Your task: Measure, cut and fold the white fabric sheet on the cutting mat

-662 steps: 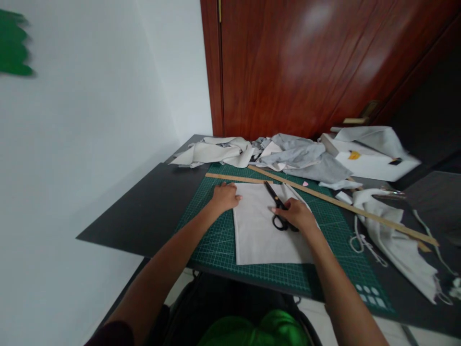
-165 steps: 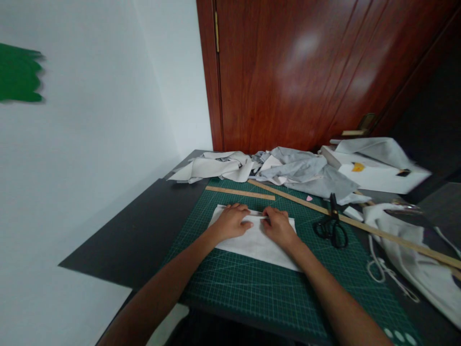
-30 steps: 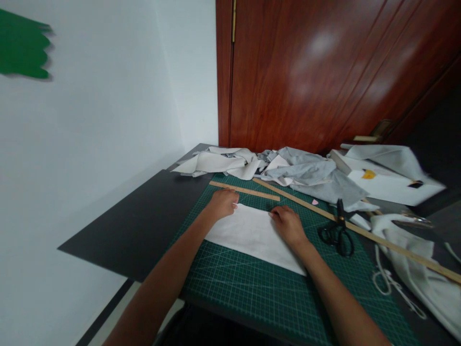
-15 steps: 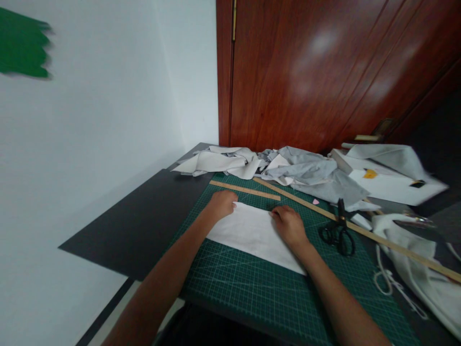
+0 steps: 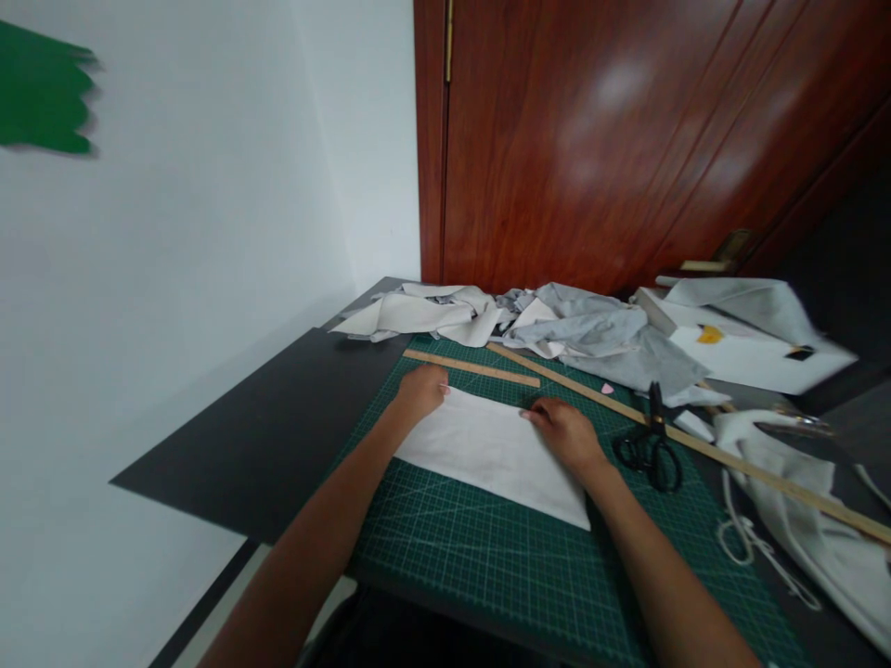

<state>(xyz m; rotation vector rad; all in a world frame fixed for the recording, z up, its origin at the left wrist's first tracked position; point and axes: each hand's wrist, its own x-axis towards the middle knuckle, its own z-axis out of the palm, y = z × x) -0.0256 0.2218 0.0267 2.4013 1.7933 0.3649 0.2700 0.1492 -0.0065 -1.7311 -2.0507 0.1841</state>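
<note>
A white piece of fabric (image 5: 487,452) lies flat on the green cutting mat (image 5: 473,547), its long sides slanting down to the right. At its far left corner, my left hand (image 5: 423,390) is closed with the edge pinched between thumb and fingers. My right hand (image 5: 563,429) pinches the far edge further right, the fingers curled and the forearm crossing over the mat. Just beyond the fabric lies a short wooden ruler (image 5: 473,368). Black scissors (image 5: 651,450) rest to the right of my right hand.
A long wooden ruler (image 5: 696,445) runs diagonally across the mat's right side. Crumpled white and grey fabric (image 5: 585,320) lines the back by the door. A white box (image 5: 758,353) stands back right; a white cloth with a cord (image 5: 786,473) lies right. Black board (image 5: 264,427) extends left.
My left hand has slid slightly left along the fabric's far edge. My right hand stays almost in place, and the whole view has shifted a little.
</note>
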